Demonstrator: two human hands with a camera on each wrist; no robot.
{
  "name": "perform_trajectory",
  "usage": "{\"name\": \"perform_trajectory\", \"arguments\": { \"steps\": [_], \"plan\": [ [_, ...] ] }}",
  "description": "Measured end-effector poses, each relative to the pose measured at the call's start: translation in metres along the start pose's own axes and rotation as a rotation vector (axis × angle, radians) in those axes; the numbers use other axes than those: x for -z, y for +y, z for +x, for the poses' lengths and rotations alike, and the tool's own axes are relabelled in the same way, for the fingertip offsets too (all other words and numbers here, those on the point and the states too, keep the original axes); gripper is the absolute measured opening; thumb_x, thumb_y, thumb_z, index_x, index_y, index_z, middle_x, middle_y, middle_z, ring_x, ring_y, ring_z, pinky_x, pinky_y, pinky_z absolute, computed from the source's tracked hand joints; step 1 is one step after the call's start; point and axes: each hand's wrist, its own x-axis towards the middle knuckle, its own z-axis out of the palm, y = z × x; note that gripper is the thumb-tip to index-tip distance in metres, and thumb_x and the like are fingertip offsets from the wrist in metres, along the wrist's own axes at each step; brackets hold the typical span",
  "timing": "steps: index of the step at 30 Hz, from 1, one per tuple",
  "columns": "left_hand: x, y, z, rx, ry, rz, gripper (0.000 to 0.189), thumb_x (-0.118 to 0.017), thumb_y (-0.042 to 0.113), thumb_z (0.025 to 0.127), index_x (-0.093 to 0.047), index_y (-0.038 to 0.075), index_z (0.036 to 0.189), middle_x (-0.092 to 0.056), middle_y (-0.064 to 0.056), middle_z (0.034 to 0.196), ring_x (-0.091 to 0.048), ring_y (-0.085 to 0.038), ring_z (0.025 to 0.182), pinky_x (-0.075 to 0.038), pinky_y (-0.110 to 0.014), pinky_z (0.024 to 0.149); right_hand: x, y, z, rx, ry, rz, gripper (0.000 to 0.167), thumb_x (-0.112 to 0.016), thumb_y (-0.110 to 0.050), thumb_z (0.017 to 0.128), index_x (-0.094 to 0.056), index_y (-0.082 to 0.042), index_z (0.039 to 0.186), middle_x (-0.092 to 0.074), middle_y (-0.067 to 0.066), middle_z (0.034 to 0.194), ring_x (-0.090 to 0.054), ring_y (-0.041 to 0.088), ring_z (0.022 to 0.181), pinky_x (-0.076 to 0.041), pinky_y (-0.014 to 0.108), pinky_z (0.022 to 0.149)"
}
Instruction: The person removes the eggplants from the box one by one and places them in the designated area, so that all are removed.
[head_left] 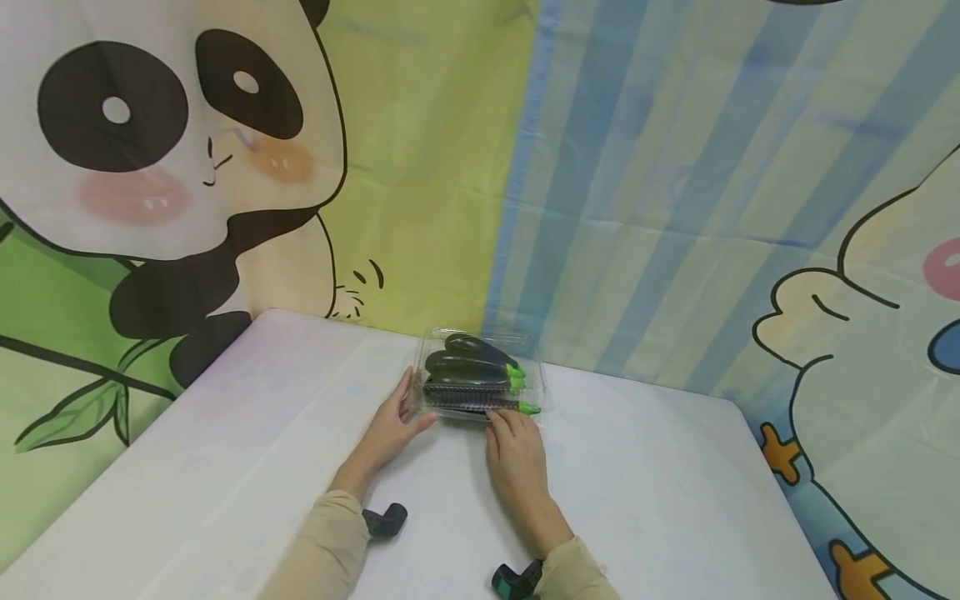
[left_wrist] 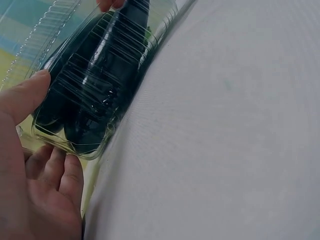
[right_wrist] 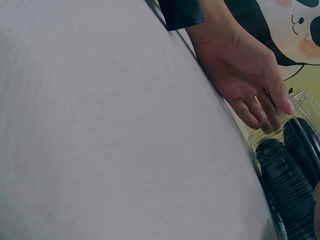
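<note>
A clear plastic clamshell container (head_left: 534, 377) holds several dark, glossy eggplants (head_left: 468, 367) with bright green stem ends pointing right. My left hand (head_left: 386, 432) holds its left end, the thumb at the near top edge and the other fingers around the lower corner, as the left wrist view shows. At the near side, my right hand (head_left: 519, 462) touches the rim with its fingertips, close to the front eggplant. In the left wrist view the right fingertips (left_wrist: 107, 4) show at the top, against the container. Most of the right hand is out of the right wrist view.
The container sits near the far edge of a white table (head_left: 645, 492). Behind the table hangs a cloth backdrop (head_left: 420, 167) with a cartoon panda and blue stripes. Each wrist wears a small black device, one at the left sleeve (head_left: 322, 533).
</note>
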Motion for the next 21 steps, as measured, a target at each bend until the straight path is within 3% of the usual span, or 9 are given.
{"name": "perform_trajectory", "arguments": {
  "steps": [11,21],
  "plan": [
    [-0.004,0.006,-0.002,-0.024,-0.025,-0.028,0.099,-0.074,0.035,0.082,-0.008,0.018,0.154,-0.014,-0.009,0.16,-0.035,-0.04,0.137,-0.034,-0.043,0.112,-0.001,-0.002,-0.001,0.044,0.002,0.144,0.026,-0.068,-0.01,0.087,-0.069,-0.008,0.112,-0.067,0.003,0.106,-0.061,0.018,0.103,-0.05,0.031,0.094],
    [-0.016,0.009,-0.002,-0.041,-0.081,-0.035,0.096,-0.072,0.035,0.084,-0.009,0.019,0.154,-0.016,-0.01,0.159,-0.036,-0.039,0.137,-0.034,-0.047,0.112,-0.001,0.002,-0.001,0.054,0.123,0.15,0.02,-0.077,-0.012,0.077,-0.076,-0.011,0.097,-0.074,0.0,0.092,-0.067,0.015,0.085,-0.056,0.025,0.077]
  ]
}}
